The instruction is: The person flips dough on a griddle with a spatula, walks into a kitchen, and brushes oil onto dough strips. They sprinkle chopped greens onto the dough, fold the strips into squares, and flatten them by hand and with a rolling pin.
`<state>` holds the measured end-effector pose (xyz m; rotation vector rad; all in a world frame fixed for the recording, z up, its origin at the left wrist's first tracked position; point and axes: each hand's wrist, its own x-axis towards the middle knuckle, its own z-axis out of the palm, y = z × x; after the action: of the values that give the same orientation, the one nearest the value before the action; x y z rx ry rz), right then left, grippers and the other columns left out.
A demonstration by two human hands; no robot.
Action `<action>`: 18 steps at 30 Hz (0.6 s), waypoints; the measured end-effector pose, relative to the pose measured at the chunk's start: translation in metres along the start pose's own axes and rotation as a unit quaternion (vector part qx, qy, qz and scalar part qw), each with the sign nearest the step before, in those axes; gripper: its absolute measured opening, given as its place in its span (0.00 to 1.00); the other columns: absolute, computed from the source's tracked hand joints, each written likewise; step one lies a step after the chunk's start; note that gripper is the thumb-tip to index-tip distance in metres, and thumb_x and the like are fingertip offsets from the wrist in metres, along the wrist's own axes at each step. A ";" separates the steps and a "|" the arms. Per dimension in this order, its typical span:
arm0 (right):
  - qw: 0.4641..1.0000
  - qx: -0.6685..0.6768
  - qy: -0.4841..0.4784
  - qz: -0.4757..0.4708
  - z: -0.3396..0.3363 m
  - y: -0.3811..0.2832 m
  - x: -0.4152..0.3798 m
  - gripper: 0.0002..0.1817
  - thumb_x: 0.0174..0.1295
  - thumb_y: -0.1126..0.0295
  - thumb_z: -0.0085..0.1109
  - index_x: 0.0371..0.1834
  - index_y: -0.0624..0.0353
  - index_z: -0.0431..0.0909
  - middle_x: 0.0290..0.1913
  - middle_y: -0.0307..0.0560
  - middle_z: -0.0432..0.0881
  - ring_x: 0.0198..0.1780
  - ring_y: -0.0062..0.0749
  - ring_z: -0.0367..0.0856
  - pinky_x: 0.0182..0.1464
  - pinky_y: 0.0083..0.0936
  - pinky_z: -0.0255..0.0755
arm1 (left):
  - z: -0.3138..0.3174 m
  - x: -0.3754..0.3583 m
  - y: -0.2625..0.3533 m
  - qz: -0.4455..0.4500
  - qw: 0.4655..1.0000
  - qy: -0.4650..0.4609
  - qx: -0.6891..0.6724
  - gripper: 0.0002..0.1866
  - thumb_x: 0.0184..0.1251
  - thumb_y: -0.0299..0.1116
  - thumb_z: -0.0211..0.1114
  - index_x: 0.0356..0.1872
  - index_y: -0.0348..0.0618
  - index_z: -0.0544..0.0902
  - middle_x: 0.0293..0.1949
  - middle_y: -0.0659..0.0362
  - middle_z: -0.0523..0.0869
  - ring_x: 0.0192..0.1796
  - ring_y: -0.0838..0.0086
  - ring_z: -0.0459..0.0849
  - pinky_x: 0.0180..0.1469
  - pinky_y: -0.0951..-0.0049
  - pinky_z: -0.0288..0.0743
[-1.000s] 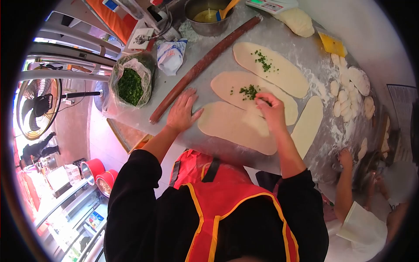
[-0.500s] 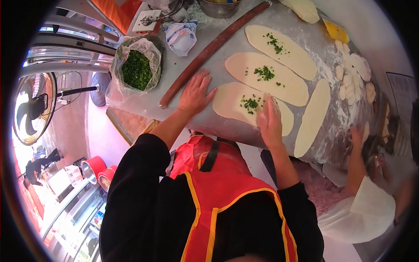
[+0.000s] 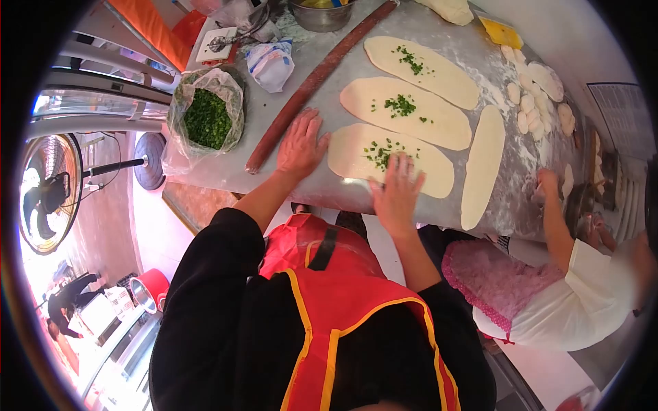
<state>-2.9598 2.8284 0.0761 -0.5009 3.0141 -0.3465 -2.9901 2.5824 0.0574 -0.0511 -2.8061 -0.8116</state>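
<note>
Three long oval dough sheets lie side by side on the floured metal table [image 3: 312,188], each sprinkled with chopped green herbs. My right hand [image 3: 396,193] lies flat, fingers spread, on the near end of the nearest dough sheet [image 3: 425,164], right by its herbs [image 3: 380,153]. My left hand [image 3: 300,145] rests palm-down and open on the bare table just left of that sheet, beside a long red-brown rolling pin [image 3: 312,82]. The middle sheet [image 3: 439,120] and far sheet [image 3: 439,72] lie beyond. Neither hand holds anything.
A plain dough strip [image 3: 482,168] lies crosswise at the right. A bag of chopped herbs [image 3: 207,118] sits at the table's left end, a metal bowl [image 3: 319,15] at the back, small dough pieces [image 3: 531,103] far right. Another person [image 3: 582,288] works at the right edge. A fan [image 3: 51,192] stands left.
My right hand moved from sprinkling herbs on the middle sheet to the nearest sheet, which now carries herbs, and pressed flat with fingers spread. The left hand stayed put.
</note>
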 end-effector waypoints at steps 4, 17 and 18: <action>0.996 -0.052 0.052 0.057 -0.013 0.037 -0.014 0.39 0.64 0.50 0.54 0.71 0.66 0.57 0.72 0.65 0.56 0.73 0.60 0.53 0.69 0.64 0.42 | 0.001 0.000 0.000 -0.002 1.000 -0.005 0.009 0.20 0.66 0.38 0.60 0.55 0.39 0.72 0.63 0.50 0.71 0.68 0.54 0.66 0.69 0.59 0.60; 0.997 0.042 0.061 -0.025 0.016 0.001 0.130 0.38 0.70 0.48 0.42 0.74 0.66 0.50 0.74 0.66 0.52 0.76 0.59 0.47 0.72 0.59 0.38 | -0.002 0.003 0.004 0.004 0.999 -0.007 0.034 0.21 0.64 0.38 0.62 0.54 0.37 0.73 0.62 0.51 0.72 0.67 0.55 0.68 0.68 0.60 0.63; 0.996 0.045 0.053 -0.048 0.017 -0.002 0.131 0.38 0.70 0.47 0.42 0.74 0.63 0.50 0.74 0.64 0.51 0.76 0.58 0.46 0.73 0.58 0.36 | -0.002 0.003 0.004 0.002 0.999 -0.007 0.035 0.21 0.64 0.38 0.63 0.54 0.37 0.73 0.62 0.51 0.72 0.67 0.55 0.68 0.68 0.59 0.63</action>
<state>-3.0808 2.7801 0.0565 -0.6396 3.0660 -0.5283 -2.9925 2.5845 0.0621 -0.0519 -2.8446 -0.7150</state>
